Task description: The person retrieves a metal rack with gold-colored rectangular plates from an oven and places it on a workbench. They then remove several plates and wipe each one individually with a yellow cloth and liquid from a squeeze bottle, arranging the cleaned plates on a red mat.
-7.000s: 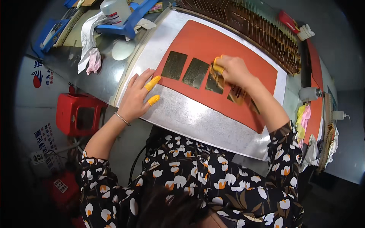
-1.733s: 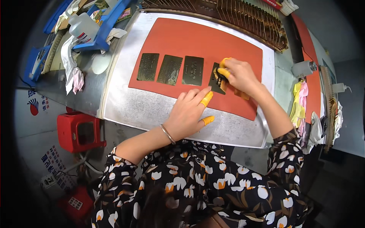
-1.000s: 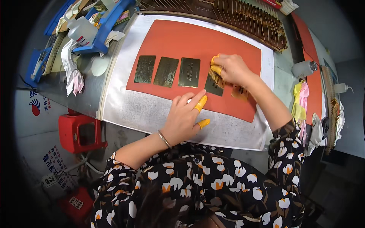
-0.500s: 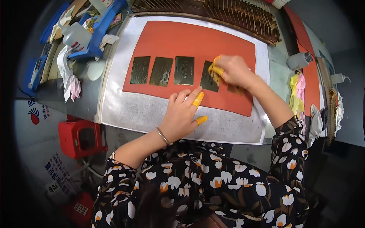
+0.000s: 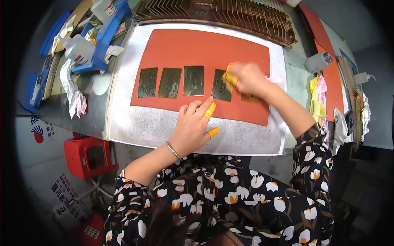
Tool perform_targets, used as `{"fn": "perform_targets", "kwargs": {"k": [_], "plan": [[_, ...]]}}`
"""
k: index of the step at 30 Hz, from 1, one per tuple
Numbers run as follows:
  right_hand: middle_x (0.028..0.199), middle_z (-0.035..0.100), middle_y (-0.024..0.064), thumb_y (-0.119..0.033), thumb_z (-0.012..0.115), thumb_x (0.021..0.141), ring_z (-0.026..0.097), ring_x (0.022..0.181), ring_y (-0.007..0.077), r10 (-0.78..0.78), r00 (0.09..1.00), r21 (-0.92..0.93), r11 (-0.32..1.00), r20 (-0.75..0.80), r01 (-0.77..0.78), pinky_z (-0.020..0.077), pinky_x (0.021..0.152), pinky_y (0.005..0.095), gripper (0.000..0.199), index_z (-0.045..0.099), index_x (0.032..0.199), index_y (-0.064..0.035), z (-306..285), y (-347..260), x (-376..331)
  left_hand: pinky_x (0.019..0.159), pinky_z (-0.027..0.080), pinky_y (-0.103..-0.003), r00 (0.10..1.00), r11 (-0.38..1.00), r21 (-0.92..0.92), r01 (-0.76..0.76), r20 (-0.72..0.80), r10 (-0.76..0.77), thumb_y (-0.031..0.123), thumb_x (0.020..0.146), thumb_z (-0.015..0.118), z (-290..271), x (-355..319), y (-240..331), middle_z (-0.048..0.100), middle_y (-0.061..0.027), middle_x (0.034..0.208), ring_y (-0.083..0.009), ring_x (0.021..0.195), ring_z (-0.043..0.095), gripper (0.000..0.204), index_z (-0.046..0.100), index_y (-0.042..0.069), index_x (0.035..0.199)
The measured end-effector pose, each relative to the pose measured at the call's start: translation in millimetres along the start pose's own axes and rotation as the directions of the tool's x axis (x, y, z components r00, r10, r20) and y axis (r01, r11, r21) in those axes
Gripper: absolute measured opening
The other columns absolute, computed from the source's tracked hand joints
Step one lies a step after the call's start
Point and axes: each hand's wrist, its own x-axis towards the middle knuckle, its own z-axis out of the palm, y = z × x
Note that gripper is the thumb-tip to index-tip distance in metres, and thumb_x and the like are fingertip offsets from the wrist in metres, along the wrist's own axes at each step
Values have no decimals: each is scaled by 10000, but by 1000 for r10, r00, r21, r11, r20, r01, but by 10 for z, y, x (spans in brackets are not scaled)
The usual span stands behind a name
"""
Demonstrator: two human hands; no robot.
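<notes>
Glossy grey worktable (image 5: 92,112) spreads across the room, bearing a pale sheet (image 5: 123,98) with an orange-red mat (image 5: 201,47) on top. On the near half of that mat, right of the middle, lies the fourth dark plate (image 5: 219,91) from the left, flat, with its far right part covered by fingers. It looks thin, stiff and light, probably metal; the smooth face may be slippery and may mark easily. Its edges or corners would be the best hold, since lying flat it offers little to pinch.

The left hand (image 5: 191,125) is loosely spread, grasping nothing, with its index fingertip at the plate's near left corner. The right hand (image 5: 248,78) is curled and blurred over the far right side; whether anything is pinched inside cannot be told. Both wear yellow finger covers.

Three similar plates, left (image 5: 147,83), second (image 5: 169,84) and third (image 5: 194,81), lie apart in a row to the left. A golden plate (image 5: 249,98) shows partly beneath the right wrist. Beyond the mat stands a brown rack (image 5: 201,16); far left is a blue basket (image 5: 98,57), far right a clear bottle (image 5: 319,62).
</notes>
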Motion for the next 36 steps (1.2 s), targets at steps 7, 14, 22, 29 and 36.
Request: {"fn": "perform_targets", "kwargs": {"k": [7,14,22,29,36], "plan": [[680,554,111,-120,591,755,579,634,273,-151,965,122,976,-215,180,458,516,384,74,545,748,-62,-172,-369,-668,904,345,-396,1000,1000,-24,-10,11,10,297,696,684,-94,78,71,419,-130,1306,-300,1072,425,609,486,-42,1161],[719,580,102,-128,591,763,568,640,293,47,981,129,991,-189,-23,451,553,396,85,563,781,-50,-173,123,-744,858,379,-370,982,994,-76,-81,166,93,327,710,664,234,454,373,416,-121,1303,-267,1026,437,574,513,-42,1123],[683,563,108,-85,574,712,558,616,311,-1,986,44,999,-166,8,448,527,392,61,560,751,-40,-15,279,-382,778,375,-347,991,995,-37,-88,103,91,354,671,689,236,430,419,434,-142,1295,-247,1019,443,561,572,-57,1035],[705,587,96,-68,562,642,584,654,289,15,992,18,1000,-122,-12,453,547,431,86,551,728,-67,-99,401,-317,814,348,-363,983,999,-3,-40,177,40,350,679,689,220,450,452,385,-89,1347,-251,1023,421,623,517,-39,1134],[699,579,78,-73,573,639,586,667,282,-125,970,63,988,-209,141,434,517,420,84,531,712,-71,-36,543,-314,845,340,-385,990,997,-67,-47,131,56,305,697,682,223,421,434,380,-99,1348,-264,1033,412,581,516,-51,1124]]}}
